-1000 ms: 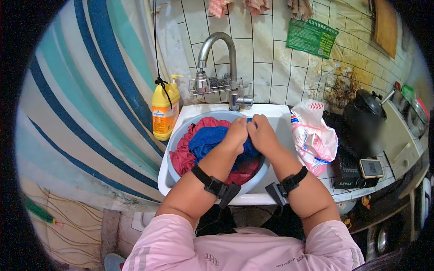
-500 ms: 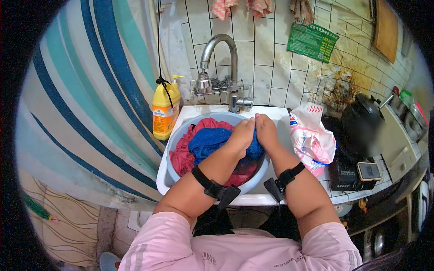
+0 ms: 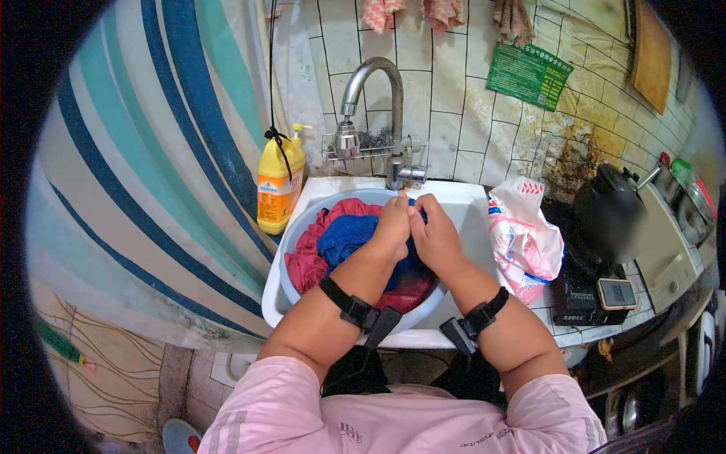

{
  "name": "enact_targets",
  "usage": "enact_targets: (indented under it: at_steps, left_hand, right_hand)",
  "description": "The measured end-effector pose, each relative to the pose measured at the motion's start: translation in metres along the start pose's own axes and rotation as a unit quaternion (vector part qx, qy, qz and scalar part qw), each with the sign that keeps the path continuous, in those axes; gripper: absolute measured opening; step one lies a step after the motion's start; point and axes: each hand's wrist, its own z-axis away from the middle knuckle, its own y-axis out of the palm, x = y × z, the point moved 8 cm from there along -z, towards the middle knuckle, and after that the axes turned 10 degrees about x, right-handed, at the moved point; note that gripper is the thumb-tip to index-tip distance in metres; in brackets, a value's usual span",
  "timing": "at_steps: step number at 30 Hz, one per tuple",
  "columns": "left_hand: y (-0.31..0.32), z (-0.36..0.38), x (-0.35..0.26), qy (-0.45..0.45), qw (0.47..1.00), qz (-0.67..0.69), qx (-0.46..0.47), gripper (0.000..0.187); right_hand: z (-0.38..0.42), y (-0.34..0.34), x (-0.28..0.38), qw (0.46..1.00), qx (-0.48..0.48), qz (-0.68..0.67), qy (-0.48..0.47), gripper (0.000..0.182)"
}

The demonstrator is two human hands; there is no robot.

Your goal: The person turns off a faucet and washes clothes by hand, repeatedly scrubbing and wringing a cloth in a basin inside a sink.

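Note:
A light blue-grey basin (image 3: 296,229) stands in the white sink. In it lie a bunched blue cloth (image 3: 346,236) and a crumpled dark red cloth (image 3: 304,259). Over the basin's right side, my left hand (image 3: 392,228) is closed on part of the blue cloth. Pressed close beside it, my right hand (image 3: 436,233) has its fingers curled round the same cloth, a bit of which shows between the two hands. My wrists and forearms hide some of the laundry.
Behind the basin rises a curved metal faucet (image 3: 395,106). A yellow pump bottle (image 3: 274,189) stands left of the white sink (image 3: 473,219). On the right are a pink-and-white plastic bag (image 3: 527,242), a phone (image 3: 616,293) and a black pan (image 3: 605,204). A striped curtain (image 3: 136,166) hangs at left.
My hands have drawn closer together. The right one has shifted slightly left and down, and its fingers, stretched upward before, are now curled in. The view has shifted slightly.

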Motion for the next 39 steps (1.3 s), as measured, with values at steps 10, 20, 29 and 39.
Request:
enact_targets:
  at_steps: [10, 20, 29, 39]
  left_hand:
    - [0.025, 0.009, -0.003, -0.014, 0.97, -0.236, 0.048, 0.038]
    - [0.01, -0.009, 0.011, 0.025, 0.998, 0.001, 0.055, 0.035]
    - [0.024, 0.013, 0.005, -0.04, 0.987, -0.152, 0.036, 0.043]
    - [0.013, 0.003, 0.003, 0.008, 0.997, 0.046, 0.054, 0.042]
  right_hand:
    - [-0.014, -0.001, -0.076, 0.995, -0.014, -0.013, 0.102, 0.022]
    - [-0.001, -0.01, 0.007, 0.999, -0.028, -0.004, 0.023, 0.016]
    - [-0.011, -0.003, -0.07, 0.995, -0.022, -0.018, 0.093, 0.014]
    - [-0.001, -0.007, 0.005, 0.999, -0.04, 0.006, 0.022, 0.017]
